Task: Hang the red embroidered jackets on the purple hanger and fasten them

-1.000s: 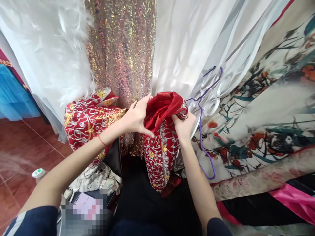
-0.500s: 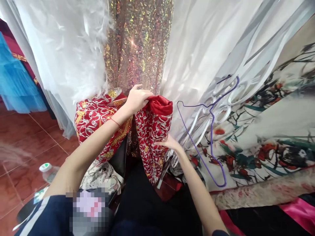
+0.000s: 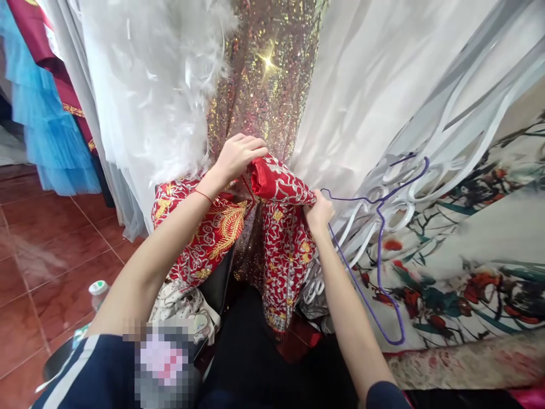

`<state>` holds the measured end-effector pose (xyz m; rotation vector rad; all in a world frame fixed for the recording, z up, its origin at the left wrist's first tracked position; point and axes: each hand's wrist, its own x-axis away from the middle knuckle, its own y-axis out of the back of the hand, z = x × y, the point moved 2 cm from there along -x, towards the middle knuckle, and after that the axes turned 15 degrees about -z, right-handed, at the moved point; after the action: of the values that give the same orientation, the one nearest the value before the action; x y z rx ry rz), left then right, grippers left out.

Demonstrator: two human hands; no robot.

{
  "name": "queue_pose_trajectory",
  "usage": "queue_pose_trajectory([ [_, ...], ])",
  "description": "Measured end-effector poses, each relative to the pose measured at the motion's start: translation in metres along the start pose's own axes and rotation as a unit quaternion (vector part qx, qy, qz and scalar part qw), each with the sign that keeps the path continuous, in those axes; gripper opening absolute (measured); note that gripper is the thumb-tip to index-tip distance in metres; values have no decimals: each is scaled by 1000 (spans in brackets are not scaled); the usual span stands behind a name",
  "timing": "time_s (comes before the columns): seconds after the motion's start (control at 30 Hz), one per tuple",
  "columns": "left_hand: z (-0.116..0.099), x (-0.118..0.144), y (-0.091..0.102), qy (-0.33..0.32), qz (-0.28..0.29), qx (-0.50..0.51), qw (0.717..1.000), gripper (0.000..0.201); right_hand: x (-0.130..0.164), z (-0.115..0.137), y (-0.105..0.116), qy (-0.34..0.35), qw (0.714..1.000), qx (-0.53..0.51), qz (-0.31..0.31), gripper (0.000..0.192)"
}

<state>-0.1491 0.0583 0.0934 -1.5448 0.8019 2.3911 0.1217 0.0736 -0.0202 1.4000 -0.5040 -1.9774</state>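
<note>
The silver-embroidered red cloth tube (image 3: 281, 247) hung lengthwise downward. My left hand (image 3: 240, 156) gripped its top, my right hand (image 3: 319, 213) its right side.

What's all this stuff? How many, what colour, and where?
Embroidered cloth: count unclear, red, silver and gold, middle
Hanger: one, purple, right
Sequined cloth: one, gold-pink, back middle
Feathery cloth: one, white, back left
Drape: one or more, white, back right
Tiered skirt: one, blue, far left
Trimmed garment: one, maroon, far left
Curly frame: one, white, right
Floral cloth: one, white, red and green, far right
Bottle: one, white-green cap, lower left
Spotted cloth: one, white, lower left
Floor tiles: several, reddish, left
Wrist cord: one, red, left wrist
Sleeves: two, navy, bottom
Left hand: one, bare, at cloth's top
Right hand: one, bare, gripping cloth's side
</note>
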Motion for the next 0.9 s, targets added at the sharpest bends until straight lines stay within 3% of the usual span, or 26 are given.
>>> queue_pose_trajectory([
  [0.13, 31, -8, 41, 16, -37, 13, 999, 22, -34, 45, 11, 33, 997, -21, -65, 32],
  [0.23, 49, -4, 99, 65, -37, 7, 997, 16, -38, 94, 16, 66, 991, -78, -85, 36],
  [0.3, 53, 14, 147, 103, -25, -26, 994, 15, -24, 126, 21, 85, 984, -118, -99, 38],
  [0.4, 46, 80, 214, 103, 9, -106, 989, 16, 18, 161, 35, 124, 971, -177, -106, 38],
  [0.5, 22, 184, 251, 71, 63, -119, 988, 11, 75, 180, 46, 194, 953, -220, -72, 39],
  [0.57, 4, 253, 256, 106, 62, -101, 987, 16, 114, 188, 46, 268, 939, -213, -25, 44],
  [0.67, -19, 325, 236, 236, 10, -78, 969, 24, 159, 196, 40, 361, 917, -167, 22, 65],
  [0.77, -37, 353, 200, 375, -62, -61, 923, 25, 180, 193, 33, 386, 910, -147, 43, 87],
  [0.9, -56, 357, 163, 493, -193, -19, 848, 22, 187, 179, 29, 399, 905, -135, 56, 89],
])
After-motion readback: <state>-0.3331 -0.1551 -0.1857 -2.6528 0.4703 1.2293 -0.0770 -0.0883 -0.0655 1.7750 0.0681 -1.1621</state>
